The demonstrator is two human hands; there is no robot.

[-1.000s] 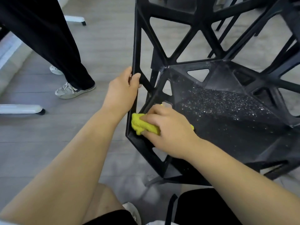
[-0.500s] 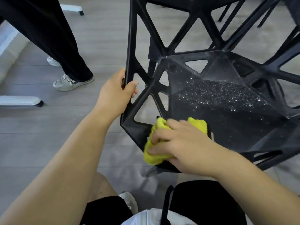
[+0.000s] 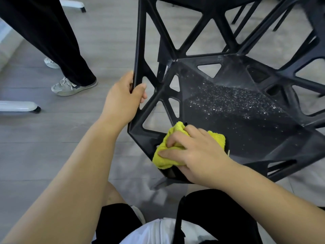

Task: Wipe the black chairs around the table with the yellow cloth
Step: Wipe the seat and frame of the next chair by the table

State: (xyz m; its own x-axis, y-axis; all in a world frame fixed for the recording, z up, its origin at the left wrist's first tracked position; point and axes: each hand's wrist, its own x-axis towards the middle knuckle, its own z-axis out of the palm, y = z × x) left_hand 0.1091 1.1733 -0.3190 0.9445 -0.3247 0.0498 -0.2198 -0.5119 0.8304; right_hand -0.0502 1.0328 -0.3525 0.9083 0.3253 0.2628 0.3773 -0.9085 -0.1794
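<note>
**A:** Where is the yellow terry cloth?

**B:** It is bunched on the near left corner of the black plastic chair, the one with triangular cut-outs. The cloth's lower fold hangs over the seat's edge.

**A:** And the right hand?

**B:** It lies on top of the cloth. Its fingers are curled into the folds and grip it against the seat. Yellow shows on the far side of the hand and to its left. The hand hides whether the cloth wraps under the rim.

**A:** The left hand?

**B:** It is clenched round the chair's left upright bar, further off than the cloth and apart from it.

**A:** Anything else nearby?

**B:** On the grey plank floor, far left, another person stands in black trousers and pale sneakers.
</note>
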